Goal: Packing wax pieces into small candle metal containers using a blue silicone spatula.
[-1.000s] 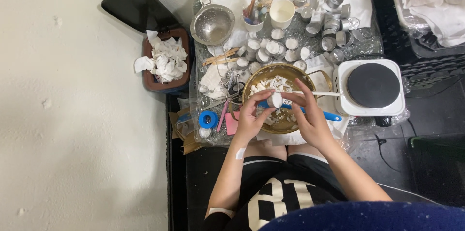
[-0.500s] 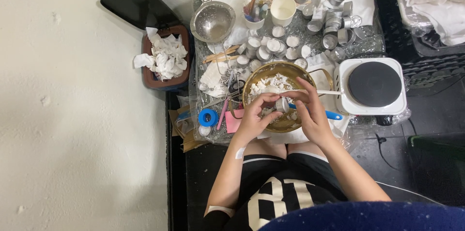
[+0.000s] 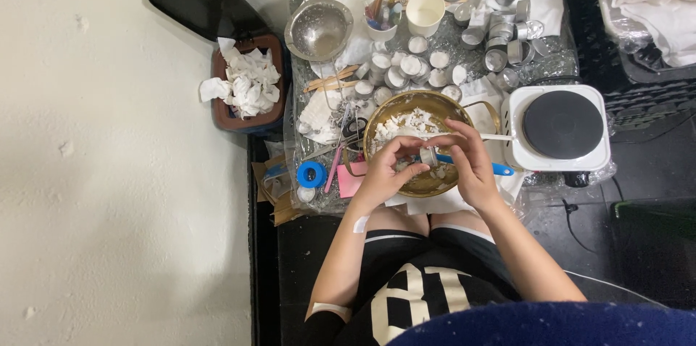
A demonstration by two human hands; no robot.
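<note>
Crowded tabletop hems both hands: left hand (image 3: 388, 172) and right hand (image 3: 467, 161) grip a small cup (image 3: 429, 157) over the gold bowl (image 3: 377, 127)

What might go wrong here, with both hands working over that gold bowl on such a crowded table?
The left hand and right hand pinch a small white piece above the gold bowl; it may slip and drop among the white chunks. The bowl sits near the table's front edge, so a push might tip it toward the lap. The hot plate lies close beside the right hand; if hot, it might burn.
</note>
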